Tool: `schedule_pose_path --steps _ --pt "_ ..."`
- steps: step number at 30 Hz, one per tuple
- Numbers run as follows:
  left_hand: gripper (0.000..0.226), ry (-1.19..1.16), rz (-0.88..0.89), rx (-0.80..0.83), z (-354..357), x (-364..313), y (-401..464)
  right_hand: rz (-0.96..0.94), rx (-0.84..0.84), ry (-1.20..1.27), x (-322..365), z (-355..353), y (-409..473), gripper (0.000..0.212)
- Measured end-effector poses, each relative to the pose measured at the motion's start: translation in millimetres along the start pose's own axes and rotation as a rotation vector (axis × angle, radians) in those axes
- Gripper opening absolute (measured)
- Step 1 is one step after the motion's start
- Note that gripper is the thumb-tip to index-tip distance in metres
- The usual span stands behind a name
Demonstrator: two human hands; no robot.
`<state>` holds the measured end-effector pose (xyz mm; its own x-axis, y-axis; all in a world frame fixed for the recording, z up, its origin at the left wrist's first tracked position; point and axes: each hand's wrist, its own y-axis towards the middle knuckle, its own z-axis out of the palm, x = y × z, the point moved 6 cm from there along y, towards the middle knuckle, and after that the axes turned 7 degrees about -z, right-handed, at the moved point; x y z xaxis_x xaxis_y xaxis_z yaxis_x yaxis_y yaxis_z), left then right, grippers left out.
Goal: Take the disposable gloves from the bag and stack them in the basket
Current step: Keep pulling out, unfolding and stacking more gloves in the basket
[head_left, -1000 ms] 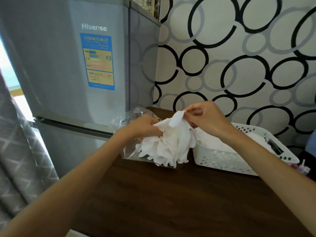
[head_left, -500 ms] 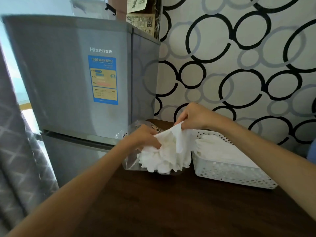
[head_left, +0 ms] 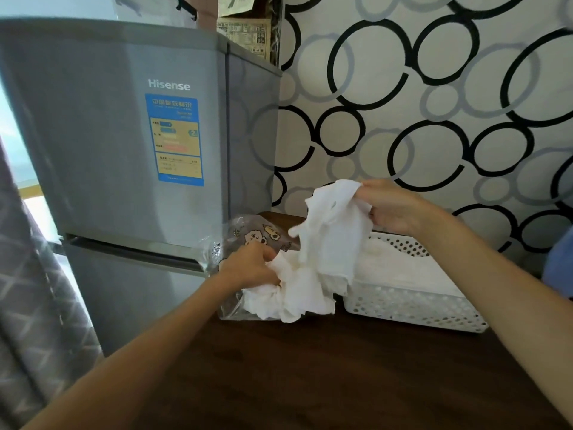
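Note:
A clear plastic bag (head_left: 242, 234) with cartoon prints lies on the dark wooden table (head_left: 341, 377), and a crumpled bunch of white disposable gloves (head_left: 294, 293) spills from its mouth. My left hand (head_left: 251, 268) grips that bunch at the bag's opening. My right hand (head_left: 390, 206) pinches the cuff of one white glove (head_left: 331, 234) and holds it up above the bunch, its fingers hanging down. Just to the right stands a white perforated basket (head_left: 412, 308) with flat white gloves (head_left: 400, 268) stacked inside.
A grey Hisense fridge (head_left: 130, 144) stands close behind the bag on the left. The circle-patterned wall (head_left: 434, 103) backs the table. A grey curtain (head_left: 34, 299) hangs at far left. Something blue (head_left: 558, 265) shows at the right edge.
My right hand has pulled one glove up and to the right, free of the bunch. My left hand stays on the bunch at the bag. The camera has tilted up.

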<state>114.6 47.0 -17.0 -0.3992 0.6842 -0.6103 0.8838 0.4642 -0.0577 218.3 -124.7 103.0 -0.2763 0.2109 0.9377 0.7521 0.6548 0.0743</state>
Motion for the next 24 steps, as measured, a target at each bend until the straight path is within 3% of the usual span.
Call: schedule_pose_path --steps 4,6,12,14,19,22,24 --pt "0.043 0.076 0.028 -0.121 1 -5 -8 0.008 -0.078 0.06 -2 -6 0 0.028" --pt "0.046 0.117 0.057 -0.101 4 -13 -12 0.014 -0.079 0.029 -7 -4 -2 0.026" --pt "0.081 0.299 0.065 0.419 4 -27 -27 0.105 -0.022 0.101 -35 5 -11 0.016" --pt "0.088 0.308 0.078 0.472 -9 -32 -35 0.12 -0.021 0.18 -39 4 -13 0.016" --pt "0.066 -0.121 0.079 0.29 -32 -64 -41 0.154 -0.007 0.423 -42 6 -16 0.034" --pt "0.049 -0.111 0.096 0.342 -14 -79 -38 0.163 0.044 0.572 -41 11 -21 0.019" --pt "0.043 -0.213 0.098 0.292 -9 -81 -32 0.128 0.045 0.597 -46 7 -23 0.01"
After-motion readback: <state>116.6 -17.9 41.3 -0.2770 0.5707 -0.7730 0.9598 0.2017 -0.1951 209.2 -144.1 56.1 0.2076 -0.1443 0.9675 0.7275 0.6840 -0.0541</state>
